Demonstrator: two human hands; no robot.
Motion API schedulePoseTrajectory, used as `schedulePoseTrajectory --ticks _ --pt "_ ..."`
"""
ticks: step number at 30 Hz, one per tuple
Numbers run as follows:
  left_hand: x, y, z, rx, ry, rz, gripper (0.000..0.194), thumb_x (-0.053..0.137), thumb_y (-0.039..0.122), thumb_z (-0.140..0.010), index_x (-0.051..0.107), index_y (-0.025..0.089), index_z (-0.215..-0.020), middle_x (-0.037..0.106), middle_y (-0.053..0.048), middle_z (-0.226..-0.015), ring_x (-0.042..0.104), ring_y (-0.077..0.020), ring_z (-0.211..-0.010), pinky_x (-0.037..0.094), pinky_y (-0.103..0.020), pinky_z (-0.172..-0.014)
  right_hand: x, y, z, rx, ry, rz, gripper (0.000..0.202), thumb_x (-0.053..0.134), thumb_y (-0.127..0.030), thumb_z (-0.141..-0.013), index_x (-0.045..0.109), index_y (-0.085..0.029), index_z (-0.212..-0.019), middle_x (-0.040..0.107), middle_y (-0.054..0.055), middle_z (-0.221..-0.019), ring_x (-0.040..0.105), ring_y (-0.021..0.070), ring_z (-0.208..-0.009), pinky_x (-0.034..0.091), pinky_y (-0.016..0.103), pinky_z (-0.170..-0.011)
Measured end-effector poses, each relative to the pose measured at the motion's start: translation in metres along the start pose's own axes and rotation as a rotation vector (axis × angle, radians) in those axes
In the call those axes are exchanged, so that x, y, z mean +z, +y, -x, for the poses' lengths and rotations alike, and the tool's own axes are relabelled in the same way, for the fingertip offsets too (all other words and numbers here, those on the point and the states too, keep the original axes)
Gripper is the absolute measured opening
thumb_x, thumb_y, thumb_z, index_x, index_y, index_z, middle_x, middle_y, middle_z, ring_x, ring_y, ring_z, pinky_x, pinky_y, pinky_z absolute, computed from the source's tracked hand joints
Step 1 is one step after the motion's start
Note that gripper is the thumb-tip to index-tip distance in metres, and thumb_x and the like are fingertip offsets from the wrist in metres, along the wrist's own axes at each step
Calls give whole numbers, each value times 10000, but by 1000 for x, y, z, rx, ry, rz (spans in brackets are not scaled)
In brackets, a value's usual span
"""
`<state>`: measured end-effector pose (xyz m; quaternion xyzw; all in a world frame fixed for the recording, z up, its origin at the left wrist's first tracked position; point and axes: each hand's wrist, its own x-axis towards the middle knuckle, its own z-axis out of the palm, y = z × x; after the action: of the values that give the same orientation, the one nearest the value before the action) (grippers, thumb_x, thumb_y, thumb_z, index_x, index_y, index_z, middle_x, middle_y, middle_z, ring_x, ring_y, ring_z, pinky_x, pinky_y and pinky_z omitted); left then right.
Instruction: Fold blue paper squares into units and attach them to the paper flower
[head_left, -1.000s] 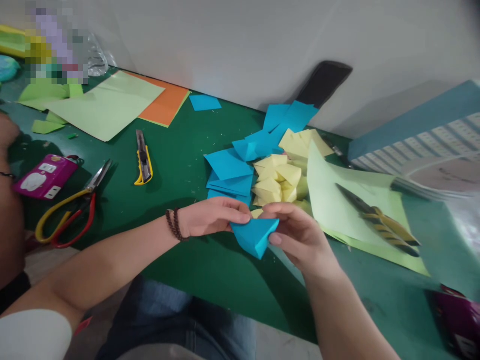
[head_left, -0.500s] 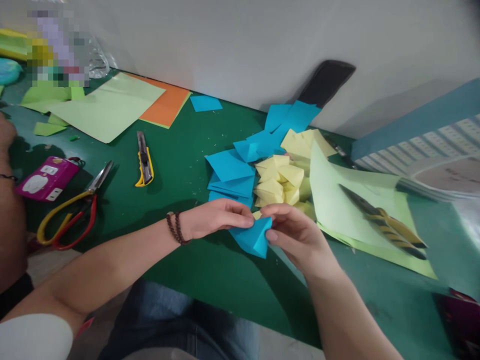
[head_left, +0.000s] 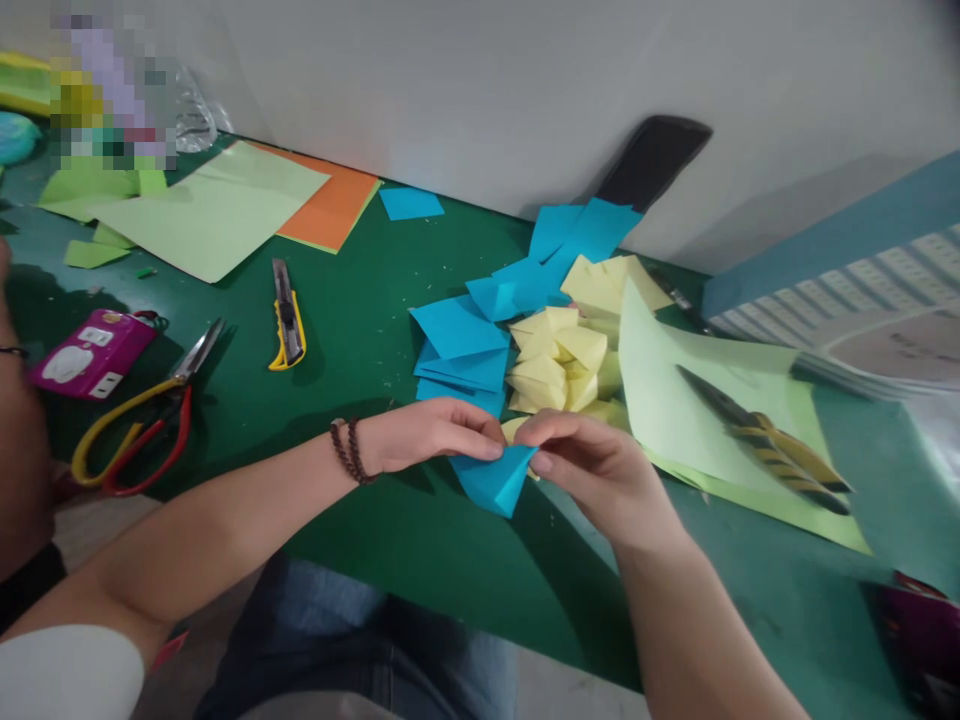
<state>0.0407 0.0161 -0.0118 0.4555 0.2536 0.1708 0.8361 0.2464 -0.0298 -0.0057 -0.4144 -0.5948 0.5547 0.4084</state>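
Between my two hands is a folded piece of blue paper (head_left: 491, 480), held above the green table. My left hand (head_left: 435, 437) pinches its upper left edge, thumb on top, with a beaded bracelet at the wrist. My right hand (head_left: 592, 465) grips its upper right corner between thumb and fingertips. Just beyond lie folded blue papers (head_left: 461, 345) in a loose stack and a cluster of folded yellow paper pieces (head_left: 559, 360). The underside of the held paper and some fingertips are hidden.
Left of me lie a yellow utility knife (head_left: 287, 318), scissors (head_left: 150, 415) and a purple box (head_left: 96, 352). Pale green sheets (head_left: 660, 370) with yellow-black scissors (head_left: 765, 440) are at right. Another person's arm (head_left: 22, 430) rests at far left. A grey partition (head_left: 450, 90) stands behind.
The blue paper has turned slightly in my fingers, its lower point shifting left. My right fingers have moved to its upper corner. The view has shifted a little.
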Motion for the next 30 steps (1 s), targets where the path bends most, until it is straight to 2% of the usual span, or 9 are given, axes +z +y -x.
schedulePoseTrajectory --ticks 3,8,15,19,23,26,30 --pt "-1 2 0 -14 12 -32 138 683 258 -661 606 154 -615 479 48 -593 376 -90 -604 294 -249 -618 -2 -8 -1 -10 -58 107 131 737 -278 -800 753 -281 -929 718 29 -861 639 135 -716 546 238 -602" --pt "-1 3 0 -48 14 -66 90 664 231 -649 631 150 -627 540 38 -619 440 -98 -640 339 -247 -662 -2 -13 -3 -119 -109 197 100 709 -243 -822 755 -273 -907 741 31 -848 674 145 -728 561 236 -604" --pt "-1 1 -1 -146 8 87 101 672 239 -641 629 148 -646 563 32 -616 470 -87 -594 361 -233 -606 1 -8 -4 -434 -38 471 204 688 -106 -813 718 -259 -945 736 18 -815 683 155 -753 569 268 -647" --pt "-1 -2 -1 -167 -9 186 96 692 214 -635 634 148 -675 581 30 -646 495 -86 -617 388 -225 -616 4 -9 -2 -538 7 613 172 647 -89 -837 674 -235 -924 713 23 -784 667 152 -734 555 278 -640" --pt "-1 -4 -1 -176 -28 214 93 704 209 -641 635 153 -671 580 32 -648 494 -88 -625 399 -224 -625 7 -10 -1 -548 31 680 132 614 -111 -864 656 -228 -906 701 29 -772 665 153 -716 547 276 -616" --pt "-1 -4 -1 -191 -26 192 85 690 211 -628 647 157 -677 592 22 -670 506 -104 -659 409 -238 -661 5 -11 -1 -528 6 645 124 639 -152 -864 673 -244 -941 720 28 -804 674 160 -741 556 285 -650" --pt "-1 -2 -2 -156 18 82 90 674 211 -599 645 163 -670 584 21 -701 486 -111 -694 379 -245 -670 1 -9 1 -360 -49 473 223 623 -263 -900 673 -283 -1117 742 32 -899 683 154 -763 566 271 -655"
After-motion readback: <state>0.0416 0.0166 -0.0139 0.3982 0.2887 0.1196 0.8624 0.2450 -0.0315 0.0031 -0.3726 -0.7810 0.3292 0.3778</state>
